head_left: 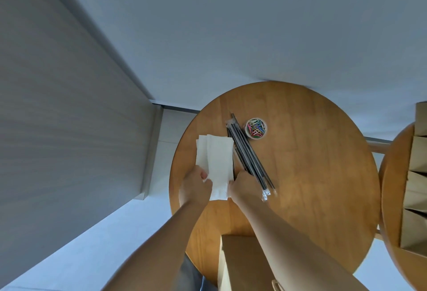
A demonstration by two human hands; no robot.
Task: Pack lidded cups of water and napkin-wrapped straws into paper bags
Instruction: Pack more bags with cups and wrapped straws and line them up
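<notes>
Head view, looking down on a round wooden table [312, 175]. The napkins [215, 159] are a white stack, slightly fanned, lying left of centre on the tabletop with the long side running away from the person. The left hand [196, 189] is at the stack's near-left edge, thumb on top and fingers curled, pinching the paper there; I can't tell whether it has one sheet or several. The right hand [245, 189] is at the stack's near-right corner, knuckles up and fingers tucked out of sight. It touches the napkin edge and overlaps the near end of the straws, so whether it's closed on a napkin, a straw or nothing is not readable. The straws [248, 152] are a black bundle in clear wrap, lying diagonally just right of the napkins and touching or nearly touching their right edge; the crimped wrap end sticks out past the right hand. A small round clear tub of coloured paper clips [256, 128] sits just beside the far end of the straws. A brown paper bag [240, 265] stands at the near edge of the table, under the right forearm. More paper bags [416, 186] are lined up on a second wooden table [390, 198] at the right frame edge. Grey wall panel [57, 94] at left.
</notes>
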